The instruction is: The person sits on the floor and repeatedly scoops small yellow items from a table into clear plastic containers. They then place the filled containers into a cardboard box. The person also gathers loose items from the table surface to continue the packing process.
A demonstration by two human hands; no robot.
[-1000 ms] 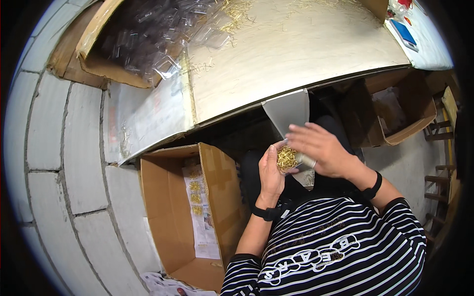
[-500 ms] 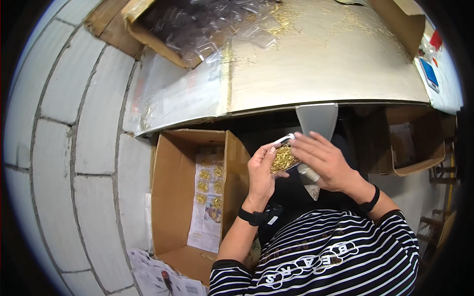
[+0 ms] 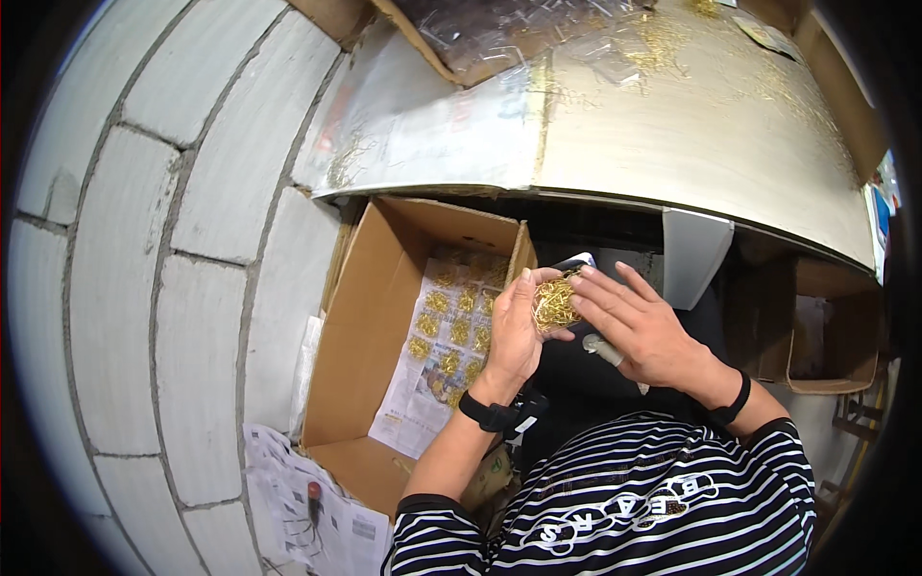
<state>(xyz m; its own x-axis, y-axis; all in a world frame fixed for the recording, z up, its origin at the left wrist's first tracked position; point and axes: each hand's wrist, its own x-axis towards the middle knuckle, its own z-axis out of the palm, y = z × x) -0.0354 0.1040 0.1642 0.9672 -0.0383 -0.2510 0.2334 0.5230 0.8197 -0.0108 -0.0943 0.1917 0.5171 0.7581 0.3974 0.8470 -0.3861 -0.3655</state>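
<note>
A small clear box heaped with thin gold-coloured wire pieces (image 3: pixel 556 302), perhaps clips or pins, rests in my left hand (image 3: pixel 515 336), whose fingers and thumb close round its sides. My right hand (image 3: pixel 639 326) lies over the heap's right side with its fingers stretched out flat, partly hiding it. White wrapping covers my right thumb (image 3: pixel 603 350). Left of my hands stands an open cardboard carton (image 3: pixel 351 360). Inside it, several gold clusters (image 3: pixel 449 362) sit in rows on printed paper (image 3: pixel 399 422), some seemingly in clear boxes.
Beyond my hands is a worktable (image 3: pixel 615 144) with loose gold pieces and an open carton of clear plastic boxes (image 3: pixel 480 43). Another carton (image 3: pixel 831 326) stands below the table at right, past a grey panel (image 3: pixel 693 259). A block wall (image 3: pixel 206 336) borders the left.
The view has swung left and down, so the table and cartons sit farther right and higher. My hands with the clear box are nearer the left carton. My right fingers now rest flatter on the heap.
</note>
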